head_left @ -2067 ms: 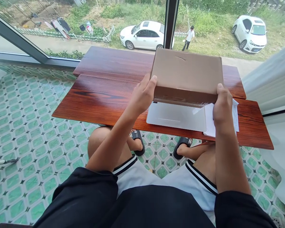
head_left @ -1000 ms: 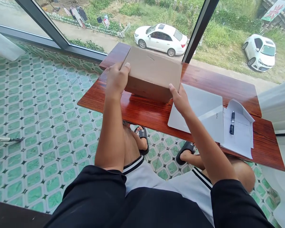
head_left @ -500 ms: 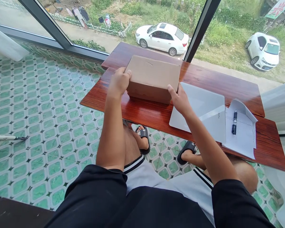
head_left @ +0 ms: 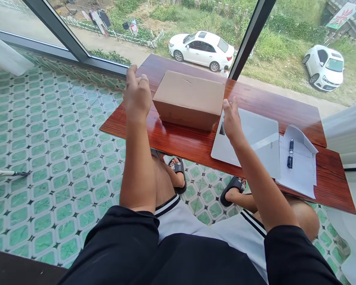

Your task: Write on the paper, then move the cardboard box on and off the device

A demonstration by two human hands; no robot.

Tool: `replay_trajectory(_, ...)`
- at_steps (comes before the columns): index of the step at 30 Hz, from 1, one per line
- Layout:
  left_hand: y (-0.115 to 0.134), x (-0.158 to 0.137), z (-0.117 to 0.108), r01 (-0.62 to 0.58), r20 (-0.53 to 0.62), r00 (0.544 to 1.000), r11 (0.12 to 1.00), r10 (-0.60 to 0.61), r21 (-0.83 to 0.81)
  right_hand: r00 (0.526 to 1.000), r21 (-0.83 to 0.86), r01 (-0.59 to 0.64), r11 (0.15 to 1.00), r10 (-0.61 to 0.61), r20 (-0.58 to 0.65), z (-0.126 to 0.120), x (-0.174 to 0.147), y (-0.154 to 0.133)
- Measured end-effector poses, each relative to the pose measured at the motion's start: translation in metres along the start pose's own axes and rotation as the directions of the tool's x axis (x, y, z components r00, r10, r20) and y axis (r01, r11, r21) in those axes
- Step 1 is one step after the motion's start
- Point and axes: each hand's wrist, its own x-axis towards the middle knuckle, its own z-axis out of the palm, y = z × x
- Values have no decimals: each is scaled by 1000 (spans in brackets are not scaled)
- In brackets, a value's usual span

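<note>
A closed brown cardboard box [head_left: 190,93] sits on the reddish wooden table [head_left: 178,138], toward its left part. Just left of the box, my left hand [head_left: 137,95] is raised with its fingers apart, holding nothing. On the other side, my right hand [head_left: 232,118] hovers over the corner of a silver laptop [head_left: 255,142], close to the box's right end. That hand is empty too, its thumb and fingers loosely extended. The laptop lies closed and flat.
Right of the laptop are white papers [head_left: 299,170] with a black marker pen [head_left: 290,153] on top. A large window [head_left: 246,35] borders the table's far side, with white cars outside. White curtains [head_left: 344,134] hang at the right.
Both hands have let go of the cardboard box. My left hand has moved left and up, and my right hand slightly right, away from the box, which stays on the table.
</note>
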Motion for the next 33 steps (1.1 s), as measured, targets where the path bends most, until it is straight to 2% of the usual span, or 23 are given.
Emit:
replay_trajectory(2, 7, -5, -4, 69, -136, 989, 997, -63, 39, 1000, 29, -29, 999, 29, -1, -2, 3, 2)
replay_trajectory(4, 12, -9, -4, 112, -185, 978, 990, -96, 79, 999, 14, -45, 999, 44, 17, -2, 4, 3)
replay_trajectory(13, 18, -14, 8, 155, 8, 986, 948, -164, 279, 993, -49, -68, 996, 72, 89, 9, -9, -5)
replay_trajectory(21, 37, -24, 13, 101, 79, 985, 876, -156, 472, 983, -62, 0, 998, 11, 183, 14, -16, -16)
replay_trajectory(27, 38, -24, 16, 93, 49, 990, 873, -132, 479, 984, -80, 1, 997, 14, 179, 15, -21, -23)
replay_trajectory(33, 28, -20, 20, 77, 6, 996, 929, -85, 361, 988, -56, 8, 998, 1, 151, 17, -19, -20)
